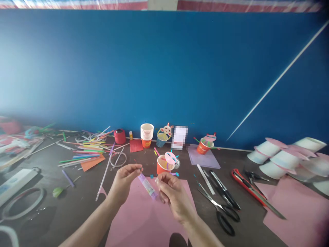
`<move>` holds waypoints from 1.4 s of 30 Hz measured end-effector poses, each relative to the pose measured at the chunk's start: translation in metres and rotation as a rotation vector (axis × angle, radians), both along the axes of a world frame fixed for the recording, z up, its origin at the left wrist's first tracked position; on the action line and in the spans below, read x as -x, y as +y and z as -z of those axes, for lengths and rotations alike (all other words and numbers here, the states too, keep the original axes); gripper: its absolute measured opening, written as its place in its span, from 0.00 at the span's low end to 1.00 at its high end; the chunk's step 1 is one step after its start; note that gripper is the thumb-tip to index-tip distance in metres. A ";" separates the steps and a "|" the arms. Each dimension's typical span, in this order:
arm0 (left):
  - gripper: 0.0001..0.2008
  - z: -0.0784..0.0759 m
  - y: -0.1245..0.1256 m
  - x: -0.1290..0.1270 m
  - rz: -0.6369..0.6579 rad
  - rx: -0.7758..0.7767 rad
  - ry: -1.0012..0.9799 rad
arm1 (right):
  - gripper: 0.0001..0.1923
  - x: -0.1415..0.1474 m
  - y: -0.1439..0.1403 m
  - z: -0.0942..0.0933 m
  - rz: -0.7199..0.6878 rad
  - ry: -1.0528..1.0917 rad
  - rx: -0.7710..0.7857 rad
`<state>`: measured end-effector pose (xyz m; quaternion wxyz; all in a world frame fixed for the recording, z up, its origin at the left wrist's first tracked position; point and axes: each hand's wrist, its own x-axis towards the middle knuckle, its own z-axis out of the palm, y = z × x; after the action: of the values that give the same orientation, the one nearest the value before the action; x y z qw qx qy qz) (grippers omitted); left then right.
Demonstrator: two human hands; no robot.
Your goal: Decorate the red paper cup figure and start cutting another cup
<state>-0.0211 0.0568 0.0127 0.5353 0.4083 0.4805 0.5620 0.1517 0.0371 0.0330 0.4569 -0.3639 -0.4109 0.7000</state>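
My left hand (126, 181) is over the left side of a pink paper sheet (154, 223), thumb and fingertips pinched together. What it pinches, if anything, is too small to make out. A purple glue stick (147, 187) with a printed label slants between my hands. Its upper end meets the left fingertips in the view; whether they touch cannot be told. My right hand (172, 193) is closed too, thumb against fingers, with a pale speck at the tips. Just beyond it stands an orange paper cup (164, 168) with a pink cut-out face and straw pieces attached.
Scissors (219, 207), a black-handled cutter (223, 190) and a red utility knife (253, 192) lie right. Pink-topped white cups (277, 161) sit far right. Loose straws (95, 149) spread left. Stacked cups (147, 135) and two decorated cups, blue (161, 140) and orange (204, 146), stand behind.
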 end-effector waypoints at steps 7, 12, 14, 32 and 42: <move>0.20 -0.011 -0.007 -0.031 0.041 -0.043 -0.091 | 0.08 -0.019 0.005 0.004 0.026 -0.160 -0.149; 0.21 -0.009 -0.008 -0.042 0.058 -0.043 -0.058 | 0.07 -0.017 0.011 0.001 0.024 -0.243 -0.263; 0.20 -0.008 -0.008 -0.045 0.068 -0.036 -0.072 | 0.05 -0.014 0.013 0.000 0.074 -0.297 -0.329; 0.18 0.004 -0.010 -0.043 0.121 -0.089 0.216 | 0.17 -0.016 0.018 0.004 0.040 -0.757 -0.860; 0.19 0.008 -0.017 -0.039 0.111 -0.200 0.335 | 0.13 -0.005 0.017 0.015 0.063 -0.599 -0.628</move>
<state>0.0180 0.0399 0.0046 0.4348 0.5729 0.4815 0.5008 0.1568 0.0541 0.0180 0.4271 -0.4066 -0.7069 0.3906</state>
